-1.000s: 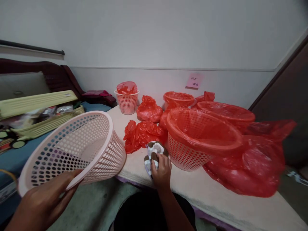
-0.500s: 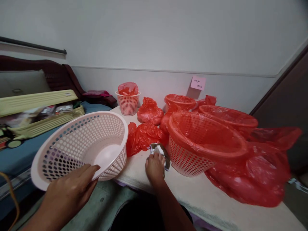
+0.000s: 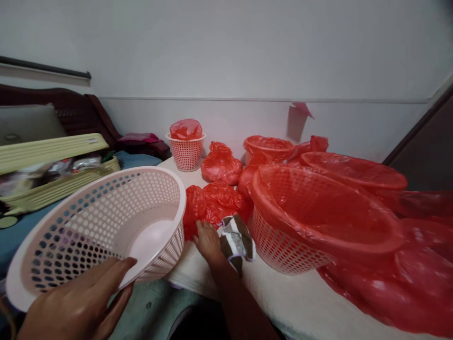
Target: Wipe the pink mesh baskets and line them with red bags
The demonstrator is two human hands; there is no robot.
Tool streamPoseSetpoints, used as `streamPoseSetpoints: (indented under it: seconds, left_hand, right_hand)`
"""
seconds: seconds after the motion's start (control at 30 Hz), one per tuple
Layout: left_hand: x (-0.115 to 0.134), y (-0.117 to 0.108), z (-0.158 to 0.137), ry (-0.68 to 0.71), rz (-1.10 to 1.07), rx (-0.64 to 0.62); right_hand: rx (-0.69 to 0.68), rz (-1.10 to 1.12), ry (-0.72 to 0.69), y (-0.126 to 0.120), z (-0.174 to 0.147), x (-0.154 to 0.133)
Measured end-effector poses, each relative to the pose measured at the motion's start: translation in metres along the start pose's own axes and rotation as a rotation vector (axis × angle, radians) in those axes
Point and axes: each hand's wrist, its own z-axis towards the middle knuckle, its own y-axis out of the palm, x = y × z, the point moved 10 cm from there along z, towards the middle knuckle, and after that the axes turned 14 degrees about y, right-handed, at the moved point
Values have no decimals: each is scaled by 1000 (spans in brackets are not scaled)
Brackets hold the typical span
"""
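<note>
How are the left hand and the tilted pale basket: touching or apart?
Touching. The head view shows the left hand gripping the pale basket by its rim.

Your left hand [image 3: 76,300] was at the lower left, its back towards you, with its digits parted above and below in a firm clamp; which of them was the thumb could not be told. Your right forearm [image 3: 240,297] slanted up and leftward from the bottom edge, its wrist roughly in line. Your right hand [image 3: 208,242] was back-up, with fingers pointing forward, slightly bent, and thumb apart on the left side.
</note>
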Motion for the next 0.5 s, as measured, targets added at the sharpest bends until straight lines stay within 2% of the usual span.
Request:
streamPoseSetpoints:
  seconds: [0.1,0.3,0.4,0.5]
  left_hand:
    - [5,-1,2,50,77,-17]
    - [8,-5,4,-17,70,-24]
    - [13,-11,7,-12,108,-58]
    - [18,-13,7,34,119,-70]
  right_hand:
    - [52,155,109,-9,8,20]
    - [181,648,288,-54,5,59]
    - [229,903,319,-75,-12,66]
    - [222,1091,307,-87,-27,63]
